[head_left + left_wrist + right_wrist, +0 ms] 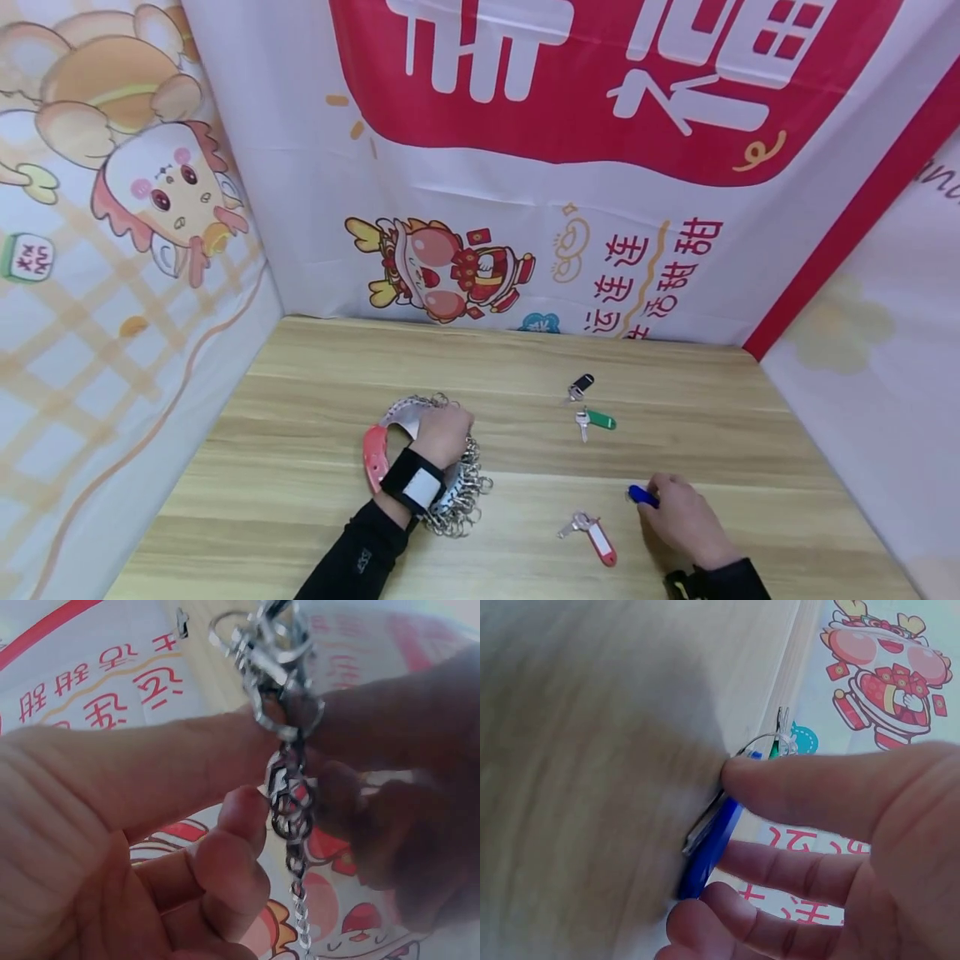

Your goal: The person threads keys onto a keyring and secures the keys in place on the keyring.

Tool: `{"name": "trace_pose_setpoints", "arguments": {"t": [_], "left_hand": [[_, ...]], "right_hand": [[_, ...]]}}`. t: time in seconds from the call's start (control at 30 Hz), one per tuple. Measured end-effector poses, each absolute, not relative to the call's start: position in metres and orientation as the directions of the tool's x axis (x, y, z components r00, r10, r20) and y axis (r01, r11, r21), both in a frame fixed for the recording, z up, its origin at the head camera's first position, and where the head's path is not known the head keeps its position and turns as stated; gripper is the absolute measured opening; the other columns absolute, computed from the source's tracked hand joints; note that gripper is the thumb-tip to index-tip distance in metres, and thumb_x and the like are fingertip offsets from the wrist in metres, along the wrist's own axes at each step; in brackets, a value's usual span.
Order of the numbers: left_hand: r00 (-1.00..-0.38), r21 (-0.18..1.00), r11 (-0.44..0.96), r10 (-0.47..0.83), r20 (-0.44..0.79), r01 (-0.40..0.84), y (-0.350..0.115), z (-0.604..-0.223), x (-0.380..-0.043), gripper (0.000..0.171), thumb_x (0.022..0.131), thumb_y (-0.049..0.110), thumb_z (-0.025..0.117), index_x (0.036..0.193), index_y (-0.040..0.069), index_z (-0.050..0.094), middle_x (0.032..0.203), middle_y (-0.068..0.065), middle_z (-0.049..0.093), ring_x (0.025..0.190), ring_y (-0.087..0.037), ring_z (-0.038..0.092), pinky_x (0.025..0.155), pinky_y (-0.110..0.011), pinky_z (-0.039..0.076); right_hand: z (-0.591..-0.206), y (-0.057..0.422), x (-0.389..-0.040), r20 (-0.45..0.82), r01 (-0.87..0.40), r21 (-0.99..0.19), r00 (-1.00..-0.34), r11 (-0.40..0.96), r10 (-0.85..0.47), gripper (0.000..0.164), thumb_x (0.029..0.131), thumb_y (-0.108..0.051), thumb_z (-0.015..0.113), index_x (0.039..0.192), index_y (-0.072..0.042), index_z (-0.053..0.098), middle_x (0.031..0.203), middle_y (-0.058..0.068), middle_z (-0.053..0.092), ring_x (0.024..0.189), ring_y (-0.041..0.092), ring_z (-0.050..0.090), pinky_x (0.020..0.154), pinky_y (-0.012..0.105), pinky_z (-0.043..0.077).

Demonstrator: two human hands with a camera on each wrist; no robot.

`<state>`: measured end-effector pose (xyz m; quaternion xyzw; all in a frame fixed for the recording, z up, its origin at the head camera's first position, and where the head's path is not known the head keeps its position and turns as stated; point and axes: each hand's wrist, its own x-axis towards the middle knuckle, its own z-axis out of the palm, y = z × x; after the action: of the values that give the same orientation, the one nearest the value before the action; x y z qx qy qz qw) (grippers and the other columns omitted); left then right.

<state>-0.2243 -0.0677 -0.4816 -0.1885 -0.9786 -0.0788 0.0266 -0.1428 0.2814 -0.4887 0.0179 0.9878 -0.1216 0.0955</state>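
Note:
On the left of the table in the head view lies a round hoop (pixel 375 454) with a pink-red section and many metal rings (pixel 468 483) along its edge. My left hand (pixel 444 433) is at its far side; the left wrist view shows thumb and fingers pinching a metal chain (pixel 292 799) with linked rings (pixel 274 667). To the right, my right hand (pixel 686 515) pinches a blue key tag (pixel 642 496) close to the tabletop. In the right wrist view, a metal key (pixel 703 825) lies along the blue tag, partly hidden by the thumb.
A key with a red tag (pixel 602 542) lies between the hands. Farther back lie a key with a green tag (pixel 602 419) and one with a black tag (pixel 582 383). Printed cloth (pixel 465 183) borders the wooden table (pixel 300 400) at the back and both sides.

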Motion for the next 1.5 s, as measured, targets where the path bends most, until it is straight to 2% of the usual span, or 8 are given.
{"name": "trace_pose_setpoints", "arguments": {"t": [0.13,0.4,0.53,0.63,0.83,1.13,1.33,1.5], "left_hand": [[-0.932,0.174,0.916,0.355,0.075,0.362,-0.066,-0.481,-0.221,0.019,0.082,0.002,0.062,0.067,0.014,0.060,0.074,-0.007,0.061,0.068,-0.025,0.061,0.052,-0.042,0.047],[-0.920,0.167,0.905,0.386,0.068,0.392,-0.065,-0.480,-0.219,0.020,0.082,0.002,0.063,0.065,0.011,0.059,0.068,-0.006,0.061,0.062,-0.023,0.059,0.050,-0.038,0.047],[-0.917,0.161,0.903,0.394,0.066,0.400,-0.065,-0.481,-0.220,0.018,0.083,0.003,0.063,0.067,0.011,0.060,0.068,-0.004,0.060,0.061,-0.021,0.058,0.050,-0.037,0.047],[-0.914,0.171,0.898,0.402,0.053,0.405,-0.065,-0.482,-0.220,0.020,0.082,0.004,0.065,0.065,0.012,0.057,0.066,-0.003,0.058,0.059,-0.020,0.056,0.048,-0.036,0.046],[-0.902,0.194,0.882,0.431,0.040,0.430,-0.067,-0.479,-0.220,0.025,0.079,0.001,0.064,0.060,0.013,0.052,0.062,-0.001,0.054,0.058,-0.018,0.054,0.047,-0.034,0.043],[-0.898,0.202,0.876,0.436,0.051,0.437,-0.067,-0.480,-0.225,0.027,0.081,0.000,0.060,0.058,0.014,0.053,0.064,-0.003,0.057,0.060,-0.018,0.056,0.047,-0.032,0.043],[-0.901,0.245,0.871,0.433,0.026,0.425,-0.071,-0.476,-0.229,0.013,0.087,0.005,0.058,0.074,0.007,0.061,0.073,-0.008,0.061,0.067,-0.023,0.059,0.056,-0.036,0.049],[-0.925,0.330,0.880,0.378,-0.049,0.342,-0.076,-0.470,-0.231,0.011,0.091,0.009,0.054,0.089,0.002,0.062,0.084,-0.011,0.062,0.077,-0.026,0.060,0.067,-0.040,0.050]], "right_hand": [[-0.488,0.279,-0.145,-0.205,0.059,-0.241,-0.979,0.969,0.009,0.024,0.084,-0.020,0.069,0.093,0.000,0.059,0.081,0.009,0.049,0.066,0.020,0.047,0.058,0.034,0.042],[-0.490,0.272,-0.151,-0.165,-0.024,-0.229,-0.984,0.973,-0.063,0.027,0.083,-0.016,0.070,0.106,-0.004,0.063,0.088,0.013,0.054,0.069,0.020,0.052,0.059,0.036,0.047],[-0.490,0.268,-0.154,-0.114,-0.072,-0.228,-0.989,0.971,-0.099,0.020,0.082,-0.015,0.072,0.099,-0.007,0.065,0.090,0.013,0.057,0.078,0.023,0.057,0.066,0.043,0.050],[-0.491,0.265,-0.155,-0.100,-0.085,-0.238,-0.989,0.968,-0.111,0.013,0.081,-0.013,0.072,0.091,-0.010,0.065,0.087,0.009,0.057,0.078,0.021,0.057,0.068,0.042,0.049],[-0.492,0.261,-0.159,-0.113,-0.102,-0.261,-0.984,0.960,-0.135,0.007,0.081,-0.008,0.071,0.083,-0.012,0.065,0.078,0.001,0.053,0.068,0.015,0.051,0.062,0.035,0.045],[-0.487,0.264,-0.159,-0.113,-0.079,-0.285,-0.987,0.955,-0.115,0.011,0.083,-0.007,0.068,0.075,-0.010,0.061,0.070,0.000,0.049,0.060,0.014,0.046,0.055,0.031,0.040],[-0.468,0.259,-0.167,-0.031,-0.098,-0.443,-0.992,0.891,-0.125,0.006,0.086,-0.008,0.060,0.080,-0.009,0.058,0.076,0.001,0.051,0.064,0.013,0.047,0.054,0.028,0.041],[-0.452,0.241,-0.178,-0.011,-0.135,-0.631,-0.983,0.764,-0.183,0.011,0.090,-0.009,0.055,0.079,-0.009,0.054,0.088,0.003,0.059,0.078,0.016,0.054,0.064,0.031,0.044]]}}
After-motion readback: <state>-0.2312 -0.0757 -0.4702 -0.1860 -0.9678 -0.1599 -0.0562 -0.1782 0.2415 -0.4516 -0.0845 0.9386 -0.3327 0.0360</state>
